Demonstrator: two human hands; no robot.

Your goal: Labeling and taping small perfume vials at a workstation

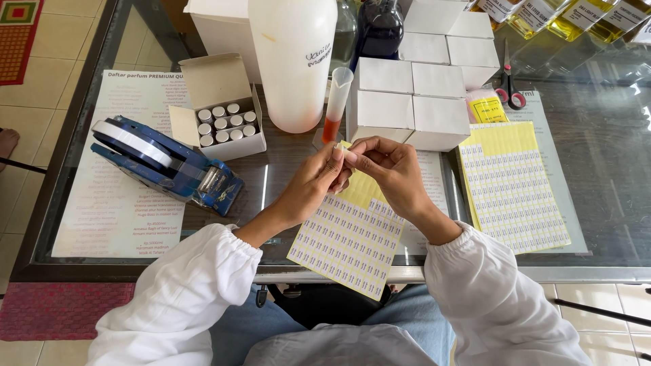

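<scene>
My left hand and my right hand meet above the glass table, fingertips pinched together on a small pale vial, mostly hidden by the fingers. Under my hands lies a yellow sheet of small stickers, partly peeled at the top. Just behind stands a thin measuring cylinder with orange-red liquid at its bottom.
An open white box of small capped vials and a blue tape dispenser sit at left. A large white plastic bottle, stacked white boxes, a second sticker sheet, scissors and bottles of yellow liquid lie behind and right.
</scene>
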